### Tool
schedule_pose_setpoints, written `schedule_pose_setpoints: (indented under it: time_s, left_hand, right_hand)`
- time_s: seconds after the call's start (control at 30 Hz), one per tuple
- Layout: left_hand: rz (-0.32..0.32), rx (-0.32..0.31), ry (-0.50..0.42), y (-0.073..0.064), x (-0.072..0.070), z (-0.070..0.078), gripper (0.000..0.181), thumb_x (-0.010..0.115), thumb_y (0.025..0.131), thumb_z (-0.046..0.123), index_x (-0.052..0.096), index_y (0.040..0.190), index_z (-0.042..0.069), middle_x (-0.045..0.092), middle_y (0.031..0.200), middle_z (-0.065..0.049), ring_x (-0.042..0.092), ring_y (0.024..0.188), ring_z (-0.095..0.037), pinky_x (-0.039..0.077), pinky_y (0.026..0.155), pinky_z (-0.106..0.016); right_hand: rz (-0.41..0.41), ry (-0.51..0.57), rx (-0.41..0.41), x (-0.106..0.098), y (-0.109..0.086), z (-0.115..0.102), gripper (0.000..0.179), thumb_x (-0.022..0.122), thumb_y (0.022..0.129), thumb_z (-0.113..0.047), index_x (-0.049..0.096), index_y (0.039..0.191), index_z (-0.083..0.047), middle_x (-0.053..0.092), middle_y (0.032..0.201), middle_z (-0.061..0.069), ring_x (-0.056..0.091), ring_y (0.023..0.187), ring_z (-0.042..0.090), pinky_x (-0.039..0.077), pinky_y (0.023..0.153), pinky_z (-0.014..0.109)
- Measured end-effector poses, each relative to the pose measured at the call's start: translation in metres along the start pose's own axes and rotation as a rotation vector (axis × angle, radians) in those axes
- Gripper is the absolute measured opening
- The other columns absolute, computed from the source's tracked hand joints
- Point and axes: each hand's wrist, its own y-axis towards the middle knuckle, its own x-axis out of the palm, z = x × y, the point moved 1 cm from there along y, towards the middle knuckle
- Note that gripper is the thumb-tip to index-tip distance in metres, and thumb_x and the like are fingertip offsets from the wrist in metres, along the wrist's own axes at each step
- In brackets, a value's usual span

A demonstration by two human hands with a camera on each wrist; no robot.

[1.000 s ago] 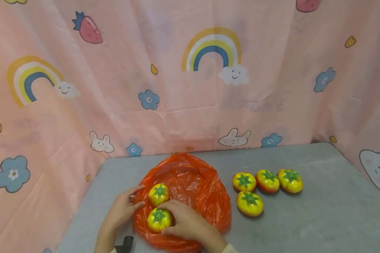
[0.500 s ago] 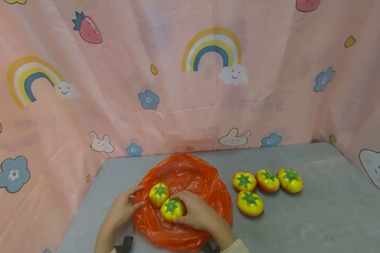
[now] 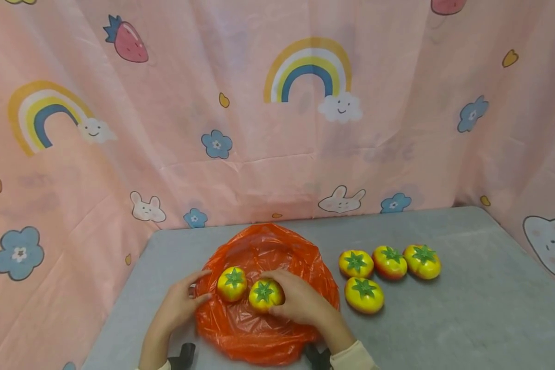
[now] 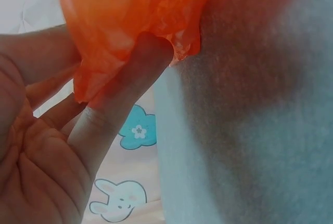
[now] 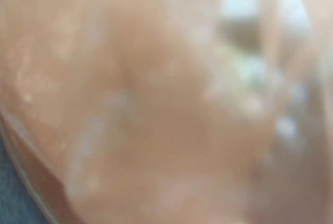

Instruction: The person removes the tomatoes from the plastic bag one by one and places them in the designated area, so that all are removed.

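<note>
An orange-red plastic bag (image 3: 300, 257) lies spread open on the grey table. Inside it sits a yellow toy tomato (image 3: 232, 284) with a green star-shaped leaf top. Just to its right, my right hand (image 3: 300, 300) grips a second toy tomato (image 3: 264, 295) between fingers and thumb, low within the bag. At the bag's left rim, my left hand (image 3: 180, 303) pinches the plastic; the left wrist view shows a fold of the bag (image 4: 114, 21) between its thumb and fingers. The right wrist view is blurred, with orange film across most of it.
To the right of the bag, several yellow-red toy tomatoes (image 3: 364, 295) stand close together on the grey table (image 3: 467, 308). A pink printed curtain (image 3: 259, 180) hangs behind the table and along both sides.
My right hand has moved the gripped toy tomato to the right and slightly away from me, from below the first one to beside it. The left hand stays at the bag's rim.
</note>
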Motion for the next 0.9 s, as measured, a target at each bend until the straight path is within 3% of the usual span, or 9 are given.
schedule_pose_setpoints:
  time_s: [0.17,0.43,0.67,0.9]
  left_hand:
    - [0.003,0.007,-0.003,0.0008,-0.0001,0.0008,0.052,0.075,0.086,0.009,0.061,0.136,0.016,0.058,0.141,-0.019,0.067,0.103,-0.028,0.062,0.083,-0.043]
    - [-0.009,0.003,0.001,0.0007,-0.0011,0.0018,0.052,0.076,0.086,0.011,0.061,0.135,0.016,0.057,0.141,-0.02,0.067,0.102,-0.027,0.062,0.082,-0.043]
    - [-0.012,0.0,-0.003,0.001,-0.0011,0.0014,0.053,0.076,0.086,0.01,0.061,0.135,0.015,0.057,0.141,-0.02,0.066,0.101,-0.026,0.062,0.082,-0.042]
    - [-0.009,-0.004,0.001,0.0012,-0.0005,0.0003,0.052,0.076,0.086,0.009,0.06,0.136,0.015,0.057,0.141,-0.021,0.067,0.1,-0.026,0.062,0.081,-0.042]
  right_hand:
    - [-0.024,0.003,0.022,-0.0029,0.0003,0.0028,0.065,0.084,0.08,-0.027,0.055,0.138,-0.027,0.054,0.143,0.0,0.052,0.131,0.026,0.045,0.11,0.057]
    - [-0.064,0.018,0.029,-0.0029,-0.0015,0.0047,0.071,0.088,0.074,-0.034,0.056,0.138,-0.027,0.052,0.133,-0.001,0.054,0.115,0.02,0.051,0.101,0.055]
    - [-0.061,0.018,0.018,-0.0025,-0.0028,0.0065,0.072,0.087,0.076,-0.033,0.055,0.139,-0.023,0.057,0.14,-0.001,0.054,0.126,0.023,0.046,0.109,0.055]
    - [-0.056,0.015,0.026,-0.004,-0.0018,0.0071,0.071,0.085,0.079,-0.032,0.053,0.141,-0.022,0.058,0.141,0.0,0.055,0.126,0.023,0.046,0.109,0.055]
